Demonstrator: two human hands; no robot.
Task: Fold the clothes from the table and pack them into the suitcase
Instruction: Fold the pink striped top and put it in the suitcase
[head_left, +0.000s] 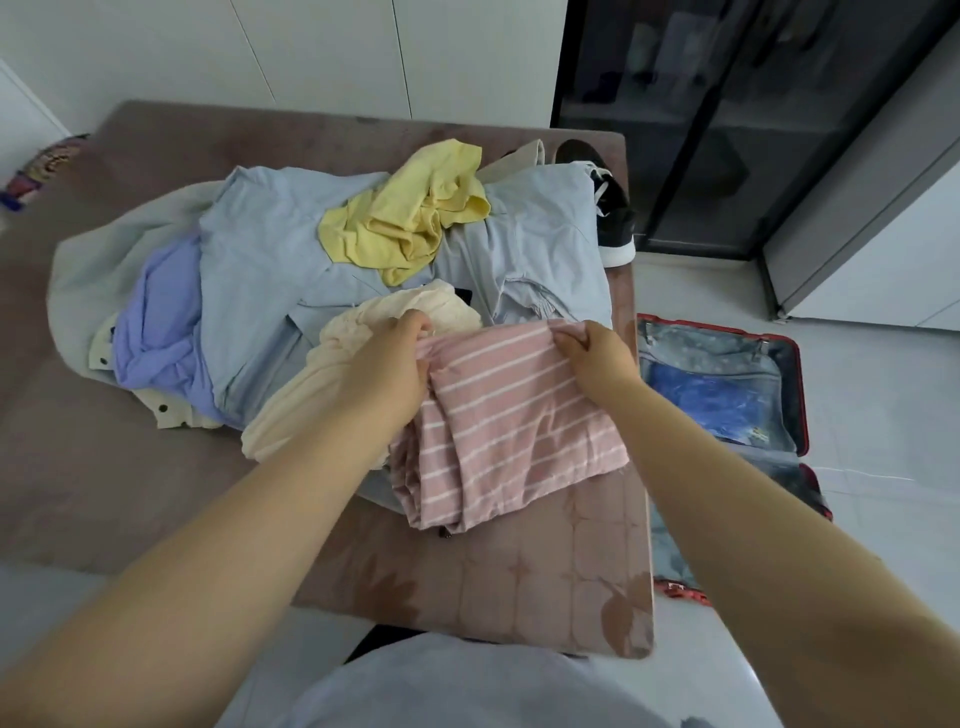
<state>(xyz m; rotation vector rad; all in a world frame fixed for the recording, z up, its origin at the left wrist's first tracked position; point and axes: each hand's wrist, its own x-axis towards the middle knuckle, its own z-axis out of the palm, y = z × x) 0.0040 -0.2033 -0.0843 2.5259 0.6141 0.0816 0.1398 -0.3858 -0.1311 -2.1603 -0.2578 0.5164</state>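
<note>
A pink garment with white stripes (509, 421) lies partly folded at the table's right front. My left hand (392, 364) grips its upper left edge and my right hand (597, 353) pinches its upper right corner. Behind it is a heap of clothes: a cream piece (332, 374), a yellow one (410, 223), light blue shirts (270, 270) and a lilac one (156, 327). An open red suitcase (727, 395) lies on the floor to the right of the table, with something blue inside it.
The table (509, 571) has a brownish cloth with a leaf print. A black shoe with a white sole (615, 223) sits at the table's far right corner. A dark glass cabinet (727, 119) stands behind. White floor (883, 415) surrounds the suitcase.
</note>
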